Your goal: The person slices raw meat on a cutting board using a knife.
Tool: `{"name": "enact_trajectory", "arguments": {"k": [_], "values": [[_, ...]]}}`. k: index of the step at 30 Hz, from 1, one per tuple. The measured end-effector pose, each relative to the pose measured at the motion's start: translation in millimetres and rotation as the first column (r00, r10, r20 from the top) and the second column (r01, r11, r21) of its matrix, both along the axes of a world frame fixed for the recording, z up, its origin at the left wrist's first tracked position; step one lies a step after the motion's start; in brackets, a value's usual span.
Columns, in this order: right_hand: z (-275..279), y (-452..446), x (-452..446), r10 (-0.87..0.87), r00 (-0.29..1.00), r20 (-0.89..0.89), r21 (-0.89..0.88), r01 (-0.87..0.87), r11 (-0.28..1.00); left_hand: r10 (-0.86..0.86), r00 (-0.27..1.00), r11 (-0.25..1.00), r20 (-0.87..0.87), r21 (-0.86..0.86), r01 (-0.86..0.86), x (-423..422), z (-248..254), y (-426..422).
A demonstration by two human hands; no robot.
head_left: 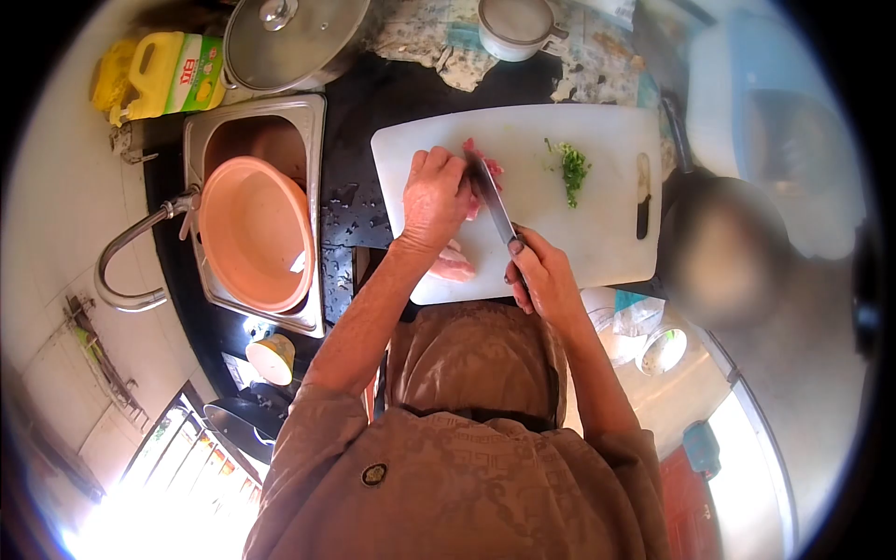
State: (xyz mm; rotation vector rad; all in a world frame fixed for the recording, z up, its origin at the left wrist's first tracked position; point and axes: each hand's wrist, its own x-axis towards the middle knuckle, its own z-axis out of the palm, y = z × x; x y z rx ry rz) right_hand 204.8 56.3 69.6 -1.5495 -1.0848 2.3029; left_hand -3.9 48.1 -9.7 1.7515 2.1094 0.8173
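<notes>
My right hand (541,273) is closed around the handle of a kitchen knife (495,203), its blade pointing up and left across the white cutting board (532,247). Beside the blade, my left hand (437,198) presses on raw meat with curled fingers; most of that piece is hidden under the hand. Small cut bits of pink meat (496,169) lie by the knife's tip. A larger raw piece of meat (454,264) rests near the board's lower left edge. Chopped green onion (572,172) forms a small pile on the board's right half.
Left of the board, an orange basin (257,238) sits in the steel sink (317,168) beside a curved faucet (121,301). A lidded pot (294,47), a yellow jug (161,75) and a white cup (515,28) stand behind. A steaming wok (686,201) is on the right.
</notes>
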Motion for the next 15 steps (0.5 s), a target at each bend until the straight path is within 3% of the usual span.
{"name": "enact_trajectory", "arguments": {"k": [5,10,15], "values": [[-7.9,7.7,-20.1,-0.039,0.999,0.011,0.087,0.037,0.996,0.009,1.000,1.000,0.000,-0.011,-0.009,0.3,2.4,0.4],[3.3,3.9,-5.7,-0.072,0.997,0.019,0.038,0.072,0.997,0.009,0.999,1.000,0.032,0.026,-0.010,-6.0,6.2,-1.8],[4.0,2.7,2.0,-0.005,1.000,-0.024,0.079,0.007,0.997,0.013,0.999,1.000,0.036,0.005,-0.013,-6.6,5.3,0.3]]}}
